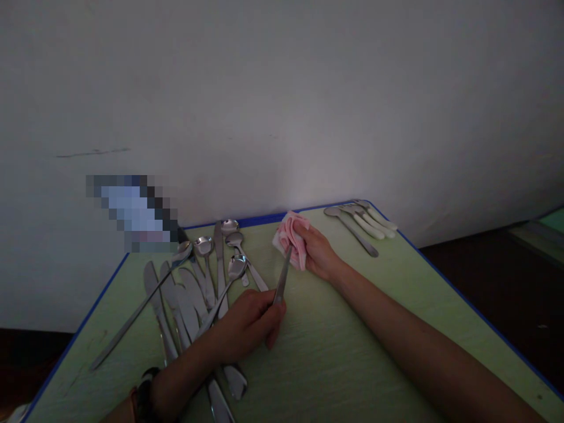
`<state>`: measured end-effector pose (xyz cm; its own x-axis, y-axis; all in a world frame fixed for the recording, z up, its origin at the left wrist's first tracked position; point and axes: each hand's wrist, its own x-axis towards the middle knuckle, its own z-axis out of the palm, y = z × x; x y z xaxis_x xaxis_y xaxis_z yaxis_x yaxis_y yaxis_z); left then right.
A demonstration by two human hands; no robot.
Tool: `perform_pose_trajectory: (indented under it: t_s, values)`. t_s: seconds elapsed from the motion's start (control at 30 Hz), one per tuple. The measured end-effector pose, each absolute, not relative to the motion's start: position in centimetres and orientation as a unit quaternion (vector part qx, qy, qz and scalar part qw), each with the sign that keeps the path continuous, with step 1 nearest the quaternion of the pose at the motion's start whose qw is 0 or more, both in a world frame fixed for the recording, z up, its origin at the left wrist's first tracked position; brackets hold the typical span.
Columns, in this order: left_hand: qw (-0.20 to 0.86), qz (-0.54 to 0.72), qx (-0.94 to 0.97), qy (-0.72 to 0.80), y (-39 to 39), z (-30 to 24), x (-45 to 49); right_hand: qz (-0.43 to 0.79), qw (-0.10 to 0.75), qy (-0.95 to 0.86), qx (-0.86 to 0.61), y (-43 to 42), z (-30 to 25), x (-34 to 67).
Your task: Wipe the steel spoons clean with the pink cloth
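My left hand [255, 320] is closed round a slim metal piece of cutlery [284, 276], which points up and away toward the cloth. Its far end meets the folds, so I cannot tell whether it is a knife, spoon or fork. A crumpled pink and white cloth [293, 235] is gripped in my right hand [319, 252], thumb on top, above the table. Under and beside my left forearm lies a loose spread of metal cutlery: several spoons, such as one spoon [238, 267], and several table knives, such as one knife [154, 294]. My forearm hides part of them.
The pale green table [352, 352] has a blue edge and stands against a grey wall [282, 106]. At its far right corner lie a metal spoon [352, 231] and several white-handled utensils [370, 225]. A blurred-out object [132, 214] stands at the far left corner.
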<state>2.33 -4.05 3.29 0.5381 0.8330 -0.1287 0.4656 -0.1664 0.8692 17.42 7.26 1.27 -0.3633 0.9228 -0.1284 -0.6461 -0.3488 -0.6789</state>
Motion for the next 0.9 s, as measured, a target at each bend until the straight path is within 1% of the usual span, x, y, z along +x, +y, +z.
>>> perform_pose_trajectory:
  t_s: [0.2,0.37,0.43,0.6,0.7,0.9]
  values:
    - [0.472,0.209,0.724,0.458,-4.18,3.08,2.44,0.793,0.474,-0.276,-0.264,7.25,1.59,17.68]
    - [0.46,0.189,0.734,0.462,-4.11,3.12,2.45,0.8,0.457,-0.293,-0.256,7.11,1.42,17.64]
    - [0.463,0.183,0.733,0.465,-4.08,3.16,2.44,0.794,0.469,-0.29,-0.258,7.11,1.22,17.55]
    - [0.473,0.176,0.723,0.473,-4.11,3.29,2.39,0.748,0.551,-0.256,-0.267,7.36,0.82,17.24]
    - [0.471,0.172,0.725,0.472,-4.19,3.34,2.37,0.727,0.576,-0.249,-0.28,7.47,0.76,17.17]
    - [0.476,0.169,0.729,0.462,-4.25,3.15,2.34,0.751,0.54,-0.271,-0.269,7.45,0.82,17.36]
